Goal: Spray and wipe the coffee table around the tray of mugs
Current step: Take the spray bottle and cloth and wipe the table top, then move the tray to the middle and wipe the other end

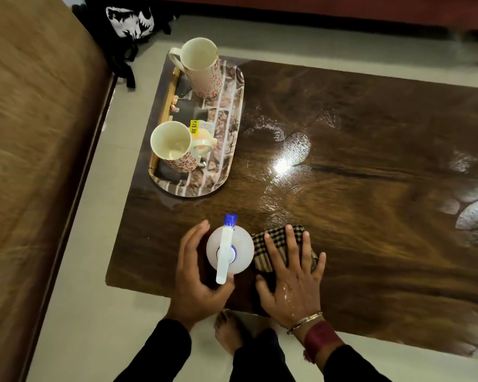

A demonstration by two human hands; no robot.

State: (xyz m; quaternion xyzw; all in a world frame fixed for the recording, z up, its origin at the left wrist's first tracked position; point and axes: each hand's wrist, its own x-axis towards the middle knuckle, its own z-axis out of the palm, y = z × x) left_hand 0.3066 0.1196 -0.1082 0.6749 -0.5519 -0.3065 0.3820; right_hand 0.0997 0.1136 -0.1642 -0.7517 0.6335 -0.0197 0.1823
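Spray bottle (230,250) stands on the coffee table (370,161) at its near edge. Left hand (196,277) curls round the bottle body. Probably light, slick plastic: grip the neck. Right hand (290,282) lies flat, fingers spread, pressing the soft checked cloth (260,255) just right of it.

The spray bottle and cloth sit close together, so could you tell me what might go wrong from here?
The white spray bottle stands beside the brown checked cloth under the right hand; a wipe could topple it. The patterned tray sits at the dark wooden table's left edge; a nudge might slide it off.
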